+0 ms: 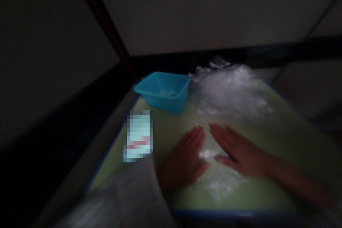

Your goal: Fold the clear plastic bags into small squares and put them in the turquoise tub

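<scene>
Both of my hands lie flat, fingers stretched out, on a clear plastic bag (213,171) spread on a pale green table top (280,131). My left hand (184,160) presses the bag's left part, its fingertips pointing up and right. Beside it, my right hand (235,149) rests on the right part, fingertips pointing up and left. The two sets of fingertips almost meet. The scene is dim and slightly blurred.
A turquoise plastic tub (164,91) stands at the back left of the table. A heap of clear plastic bags (229,89) lies behind my hands. A blurred-out white card (138,135) sits at the left. More plastic sheeting (125,199) hangs near the front left corner.
</scene>
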{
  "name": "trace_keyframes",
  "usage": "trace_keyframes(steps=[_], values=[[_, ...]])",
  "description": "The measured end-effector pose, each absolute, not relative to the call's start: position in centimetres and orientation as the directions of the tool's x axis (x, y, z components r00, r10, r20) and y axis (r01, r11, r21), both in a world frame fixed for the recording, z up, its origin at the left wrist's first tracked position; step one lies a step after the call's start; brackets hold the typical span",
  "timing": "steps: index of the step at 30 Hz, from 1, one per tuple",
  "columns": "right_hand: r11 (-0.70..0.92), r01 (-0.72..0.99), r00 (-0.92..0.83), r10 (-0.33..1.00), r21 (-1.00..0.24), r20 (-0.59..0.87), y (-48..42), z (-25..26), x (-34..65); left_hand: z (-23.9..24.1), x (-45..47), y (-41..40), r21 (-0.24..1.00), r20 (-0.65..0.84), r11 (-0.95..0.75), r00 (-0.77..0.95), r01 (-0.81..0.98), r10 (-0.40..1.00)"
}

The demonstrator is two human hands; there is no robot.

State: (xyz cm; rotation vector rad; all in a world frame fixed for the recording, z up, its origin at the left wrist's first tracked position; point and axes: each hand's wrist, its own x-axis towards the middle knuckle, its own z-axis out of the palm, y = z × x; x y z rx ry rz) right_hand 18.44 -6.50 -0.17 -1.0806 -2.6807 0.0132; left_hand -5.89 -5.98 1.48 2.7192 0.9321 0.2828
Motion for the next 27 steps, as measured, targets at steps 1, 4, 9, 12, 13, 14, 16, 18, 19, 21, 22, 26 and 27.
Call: trace_keyframes(steps=[1,4,9,12,13,14,16,18,19,21,22,26,27], values=[[0.718,0.689,-0.687,0.690,-0.097,0.227,-6.5,-0.3,18.5,1.5,-5.9,-6.0,0.305,0.099,-0.773,0.788,0.557,0.607],[0.698,0.708,-0.663,0.708,-0.102,0.243,-6.6,-0.5,18.6,1.5,-5.9,-5.9,0.322,0.087,-0.802,0.827,0.504,0.555],[0.685,0.720,-0.645,0.718,-0.109,0.261,-6.5,-0.7,18.6,1.5,-6.0,-5.6,0.295,0.054,-0.815,0.843,0.499,0.536],[0.684,0.722,-0.646,0.720,-0.103,0.253,-6.6,-0.7,18.6,1.5,-6.0,-5.6,0.290,0.024,-0.804,0.836,0.520,0.549],[0.683,0.724,-0.647,0.722,-0.100,0.245,-6.6,-0.7,18.5,1.5,-6.0,-5.6,0.290,0.019,-0.802,0.835,0.522,0.550],[0.680,0.726,-0.646,0.725,-0.098,0.239,-6.6,-0.7,18.5,1.5,-6.0,-5.6,0.292,0.018,-0.801,0.834,0.523,0.551],[0.677,0.729,-0.643,0.729,-0.105,0.234,-6.6,-0.8,18.5,1.3,-6.0,-5.7,0.303,0.020,-0.799,0.834,0.520,0.551],[0.675,0.727,-0.640,0.732,-0.125,0.234,-6.6,-0.7,18.4,1.3,-6.1,-5.7,0.341,0.034,-0.796,0.839,0.500,0.542],[0.676,0.723,-0.639,0.733,-0.143,0.232,-6.7,-0.6,18.5,1.3,-6.2,-5.6,0.378,0.055,-0.789,0.839,0.485,0.542],[0.669,0.711,-0.628,0.743,-0.217,0.232,-6.7,0.1,18.5,1.7,-6.4,-5.4,0.503,0.130,-0.735,0.801,0.455,0.585],[0.653,0.700,-0.607,0.758,-0.289,0.241,-6.6,0.6,18.5,2.0,-6.5,-5.2,0.590,0.173,-0.677,0.751,0.439,0.638],[0.462,0.467,-0.424,0.865,-0.754,0.267,-6.4,2.6,18.7,3.0,-6.8,-4.2,0.909,0.109,-0.308,0.554,0.280,0.826],[0.407,0.345,-0.405,0.877,-0.846,0.257,-6.3,2.9,18.7,3.0,-6.9,-4.1,0.929,0.077,-0.266,0.565,0.259,0.821]])
